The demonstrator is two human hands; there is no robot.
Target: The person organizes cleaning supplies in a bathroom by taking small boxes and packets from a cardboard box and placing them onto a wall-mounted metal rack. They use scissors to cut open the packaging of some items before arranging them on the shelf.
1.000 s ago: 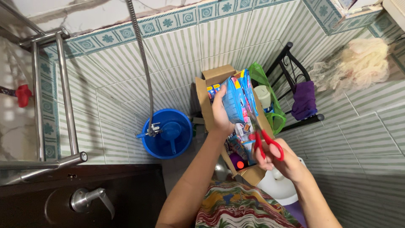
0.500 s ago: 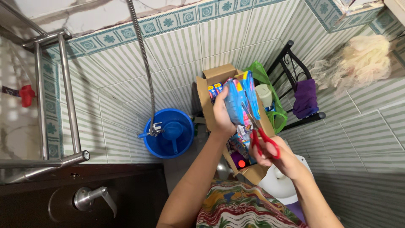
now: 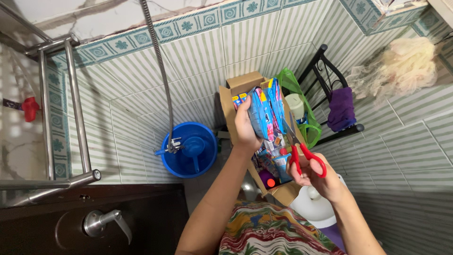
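We hold a blue plastic packet (image 3: 265, 115) up in our left hand (image 3: 245, 126). It hangs in the air above an open cardboard box (image 3: 236, 89) that stands on the floor by the tiled wall. Our left fingers are wrapped around the packet's left edge, with the thumb pressed on the near side, so it is pinched tight near the middle.

Our right hand (image 3: 315, 177) holds red scissors (image 3: 302, 150). The fingers are tucked through the red loops and curled close together. The blades point up to the lower right edge of the packet and look just a little open, touching or nearly touching it. We cannot tell if they are biting in.

The packet looks thin and light. It looks soft and bendy, not stiff, so we think it will flop or fold if we hold only one corner. The shiny plastic is likely slippery, so a firm pinch near the cutting spot seems best, with fingers kept away from the blades. It does not look like it would break if dropped.

More bright packets (image 3: 273, 163) sit inside the box. A blue bucket (image 3: 188, 150) with a dipper stands to the left, under a metal shower hose (image 3: 160, 71). A green bag (image 3: 302, 130) and a black rack (image 3: 330, 75) with a purple cloth (image 3: 340, 109) stand to the right.
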